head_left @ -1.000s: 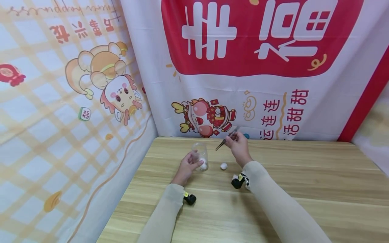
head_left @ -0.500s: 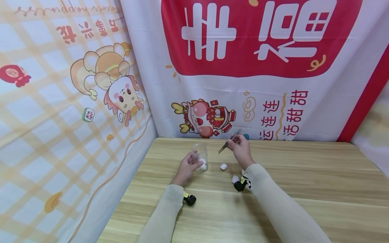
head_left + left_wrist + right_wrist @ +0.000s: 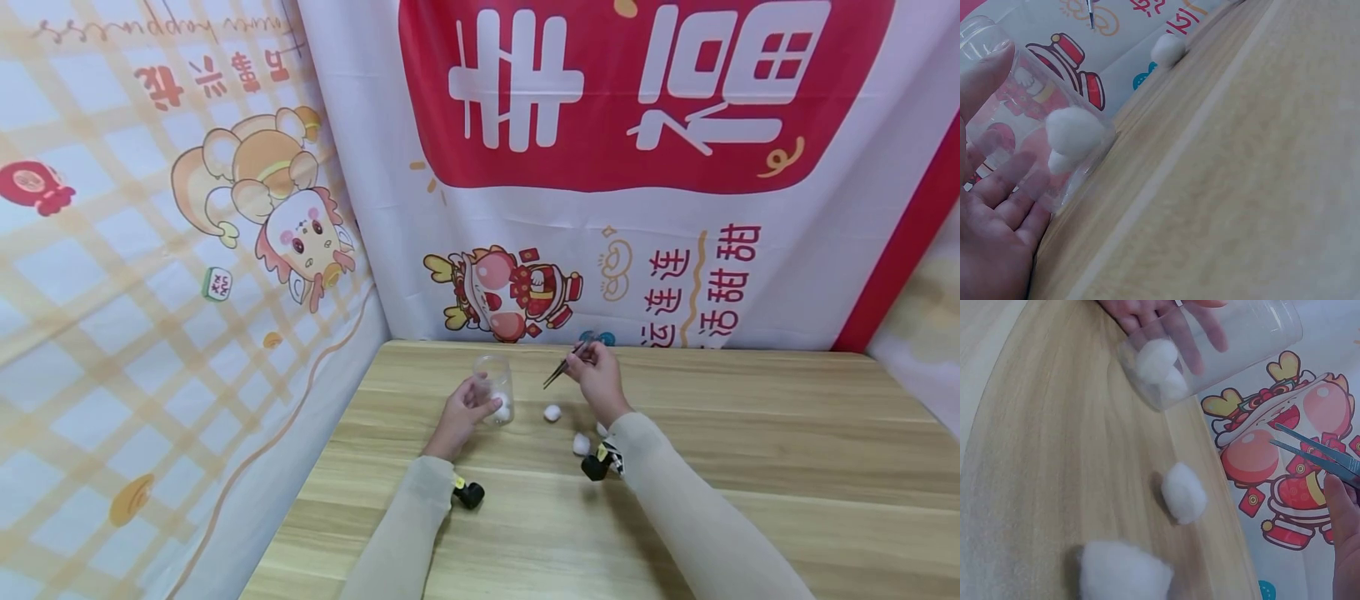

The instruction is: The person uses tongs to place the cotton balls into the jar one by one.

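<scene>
My left hand (image 3: 457,418) grips a clear plastic jar (image 3: 492,372) that stands upright on the table, fingers and thumb around its side. A few white cotton balls (image 3: 1157,361) lie at the jar's bottom. Held between thumb and fingers of my right hand (image 3: 600,383) are metal tweezers (image 3: 559,371); their tips are apart with nothing between them. Below those tips a loose cotton ball (image 3: 552,412) sits on the wood, just right of the jar. Another cotton ball (image 3: 581,443) rests nearer my right wrist, and one more (image 3: 602,429) is partly hidden by the sleeve.
The wooden table (image 3: 495,533) meets a printed cloth backdrop (image 3: 360,167) at its far edge. A checkered cloth (image 3: 112,350) hangs along the left side. Small black wrist cameras (image 3: 470,495) stick out below both sleeves.
My right hand has moved right and a little toward me with the tweezers, away from the jar's mouth. Cotton balls near my right wrist have come into view. The left hand and jar stay put.
</scene>
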Motion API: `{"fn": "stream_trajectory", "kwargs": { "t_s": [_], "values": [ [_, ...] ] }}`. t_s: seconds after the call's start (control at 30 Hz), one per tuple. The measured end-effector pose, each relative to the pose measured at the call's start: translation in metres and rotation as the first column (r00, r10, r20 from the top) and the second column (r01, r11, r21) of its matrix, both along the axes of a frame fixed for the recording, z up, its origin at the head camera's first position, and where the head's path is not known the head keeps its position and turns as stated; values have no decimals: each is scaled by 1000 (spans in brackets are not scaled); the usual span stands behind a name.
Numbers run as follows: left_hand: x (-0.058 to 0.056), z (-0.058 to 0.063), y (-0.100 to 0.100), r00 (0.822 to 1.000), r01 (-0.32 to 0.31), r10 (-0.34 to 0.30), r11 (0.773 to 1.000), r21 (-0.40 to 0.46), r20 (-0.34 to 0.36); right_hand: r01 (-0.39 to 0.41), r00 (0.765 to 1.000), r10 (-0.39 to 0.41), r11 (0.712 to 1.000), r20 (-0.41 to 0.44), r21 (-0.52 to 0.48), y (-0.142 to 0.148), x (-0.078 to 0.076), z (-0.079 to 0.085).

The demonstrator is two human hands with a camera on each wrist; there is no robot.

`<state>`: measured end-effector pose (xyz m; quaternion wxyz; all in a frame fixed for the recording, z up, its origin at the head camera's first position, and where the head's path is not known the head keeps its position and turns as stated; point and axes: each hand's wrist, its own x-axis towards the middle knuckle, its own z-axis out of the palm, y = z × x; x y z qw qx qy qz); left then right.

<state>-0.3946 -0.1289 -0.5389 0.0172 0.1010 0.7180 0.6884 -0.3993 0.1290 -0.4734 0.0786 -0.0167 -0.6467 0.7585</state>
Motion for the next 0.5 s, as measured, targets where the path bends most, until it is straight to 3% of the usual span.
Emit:
{"fn": "stream_trajectory", "kwargs": {
  "t_s": [0.5],
  "values": [
    [-2, -1, 0, 1000, 4, -4, 1000, -4, 3, 7, 1000, -7, 1000, 6, -9, 7, 3, -16]
  ]
}}
